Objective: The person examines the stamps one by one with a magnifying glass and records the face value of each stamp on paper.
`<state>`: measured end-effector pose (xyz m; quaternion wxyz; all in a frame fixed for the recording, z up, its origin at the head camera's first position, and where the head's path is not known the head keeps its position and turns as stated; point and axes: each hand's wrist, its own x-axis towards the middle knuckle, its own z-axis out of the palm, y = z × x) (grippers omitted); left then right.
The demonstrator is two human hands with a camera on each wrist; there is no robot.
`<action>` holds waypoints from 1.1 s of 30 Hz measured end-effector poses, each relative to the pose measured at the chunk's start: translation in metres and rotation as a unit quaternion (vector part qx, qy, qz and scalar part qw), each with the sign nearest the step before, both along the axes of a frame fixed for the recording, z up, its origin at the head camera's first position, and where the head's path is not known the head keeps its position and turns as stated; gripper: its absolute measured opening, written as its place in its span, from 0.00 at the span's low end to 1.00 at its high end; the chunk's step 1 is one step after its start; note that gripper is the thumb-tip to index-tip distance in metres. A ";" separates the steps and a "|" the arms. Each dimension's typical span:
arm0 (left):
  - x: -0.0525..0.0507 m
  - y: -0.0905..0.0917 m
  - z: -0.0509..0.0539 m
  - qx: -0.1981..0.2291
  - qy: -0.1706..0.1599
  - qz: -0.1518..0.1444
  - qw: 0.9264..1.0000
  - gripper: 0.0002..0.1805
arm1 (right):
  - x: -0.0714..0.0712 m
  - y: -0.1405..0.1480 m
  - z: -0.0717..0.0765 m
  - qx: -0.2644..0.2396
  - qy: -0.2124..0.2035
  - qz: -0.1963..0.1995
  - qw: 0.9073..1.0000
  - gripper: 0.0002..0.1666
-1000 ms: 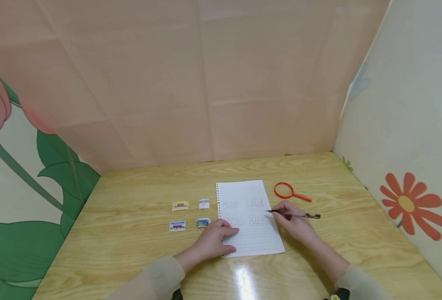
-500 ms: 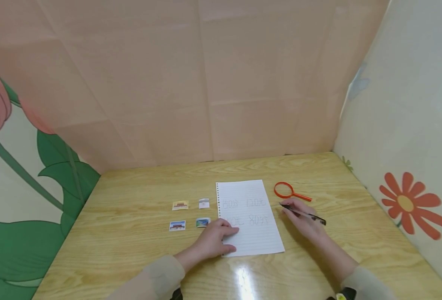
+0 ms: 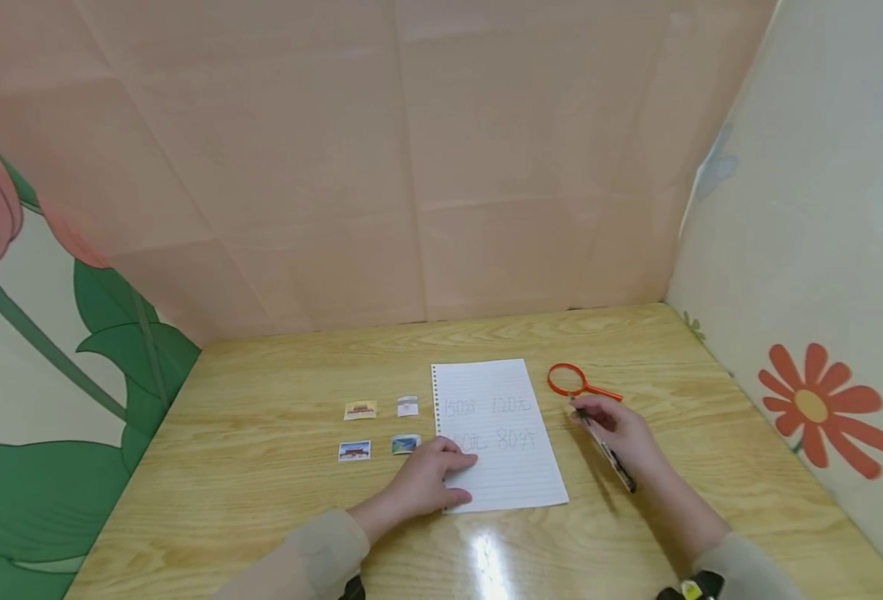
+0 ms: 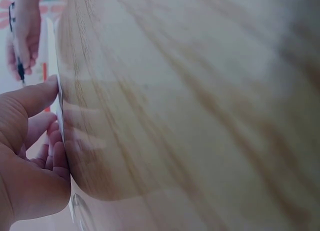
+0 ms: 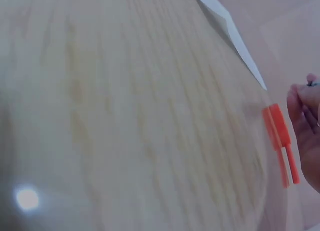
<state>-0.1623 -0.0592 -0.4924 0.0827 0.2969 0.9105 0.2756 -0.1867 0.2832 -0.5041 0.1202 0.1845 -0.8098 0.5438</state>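
In the head view, a lined, hole-punched sheet of paper (image 3: 505, 483) with handwritten numbers and characters lies on the table. My left hand (image 3: 430, 477) rests on its lower left edge, thumb and fingers spread, covering part of the writing. Right of the sheet, my right hand (image 3: 629, 437) pinches a dark pen (image 3: 612, 461) in the air, its rear end slanting toward me. A red magnifying glass (image 3: 602, 393) lies just beyond that hand. In the right wrist view, only part of the right hand (image 5: 307, 136) shows, beside the red handle (image 5: 278, 128).
Left of the sheet lie several small stamps, among them a yellow one (image 3: 361, 410), a pale one (image 3: 407, 407), a blue-and-red one (image 3: 355, 452) and a blue-green one (image 3: 406, 445) near my left hand. Walls border the wooden table (image 3: 261, 500) at the back and sides.
My right hand has drawn the pen away from the paper to the right, and the pen's rear end has swung down toward me. The left hand has stayed on the sheet.
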 end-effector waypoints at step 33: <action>0.000 0.000 0.001 -0.004 -0.011 0.007 1.000 0.30 | -0.007 0.025 0.002 0.020 -0.081 -0.109 0.991 0.19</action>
